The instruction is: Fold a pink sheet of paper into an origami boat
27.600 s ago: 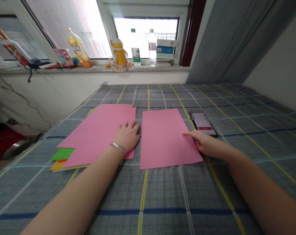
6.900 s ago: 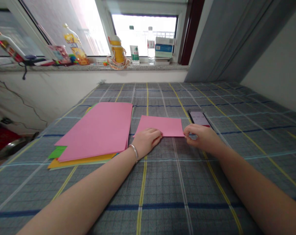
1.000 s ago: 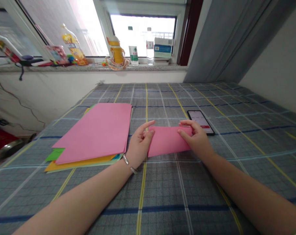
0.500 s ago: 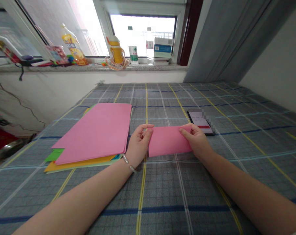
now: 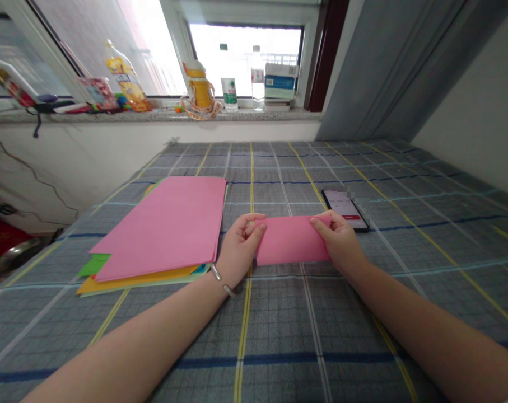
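A small pink rectangle of paper (image 5: 293, 240) stretches between my two hands over the plaid cloth (image 5: 279, 319). My left hand (image 5: 239, 246) pinches its left edge, thumb on the near face. At the upper right corner, my right hand (image 5: 340, 238) grips it between thumb and bent fingers. The fingers behind the paper are partly hidden. Left of my hands lies a stack of coloured sheets, with a large pink sheet (image 5: 169, 224) on top and green and orange edges (image 5: 140, 278) sticking out below.
Just beyond my right hand a phone (image 5: 341, 204) lies face up on the cloth. Along the windowsill (image 5: 153, 116) stand a yellow drink bottle (image 5: 125, 78), a yellow flask (image 5: 200, 89), clear bottles (image 5: 257, 84) and a blue and white box (image 5: 279, 84).
Both hands have shifted very slightly to the right with the pink paper, and its lower edge sits a little higher. Their hold on it is the same.
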The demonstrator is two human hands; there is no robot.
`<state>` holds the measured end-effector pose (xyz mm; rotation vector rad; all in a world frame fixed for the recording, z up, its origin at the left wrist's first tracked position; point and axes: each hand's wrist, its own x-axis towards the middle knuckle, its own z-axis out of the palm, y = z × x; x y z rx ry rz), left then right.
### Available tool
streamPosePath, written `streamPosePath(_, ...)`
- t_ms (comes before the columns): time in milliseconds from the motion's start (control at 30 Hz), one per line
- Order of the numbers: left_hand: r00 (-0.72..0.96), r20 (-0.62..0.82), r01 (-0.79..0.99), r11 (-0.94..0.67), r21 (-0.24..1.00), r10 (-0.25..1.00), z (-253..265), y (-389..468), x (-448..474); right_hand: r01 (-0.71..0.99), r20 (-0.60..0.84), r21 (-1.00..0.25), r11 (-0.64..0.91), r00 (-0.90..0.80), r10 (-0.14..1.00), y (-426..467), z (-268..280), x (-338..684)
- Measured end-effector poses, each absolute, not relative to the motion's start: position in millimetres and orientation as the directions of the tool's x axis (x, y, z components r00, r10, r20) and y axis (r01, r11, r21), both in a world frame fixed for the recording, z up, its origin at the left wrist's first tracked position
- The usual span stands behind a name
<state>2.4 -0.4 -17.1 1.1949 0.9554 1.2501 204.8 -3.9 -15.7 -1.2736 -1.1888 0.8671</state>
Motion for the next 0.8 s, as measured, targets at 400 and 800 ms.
streamPosePath(400, 0.002, 0.118, -0.095, -0.117, 0.989, 0.993, -13.6, 2.2, 1.4, 0.319, 0.352, -0.901, 0.294, 0.143, 0.925, -1.3, -20.4, 206.6)
streamPosePath(800, -0.064, 0.094, -0.119, -0.101, 0.988, 0.993, -14.5, 3.7, 1.7, 0.518, 0.439, -0.791, 0.326, 0.109, 0.892, -0.1, -27.1, 208.7)
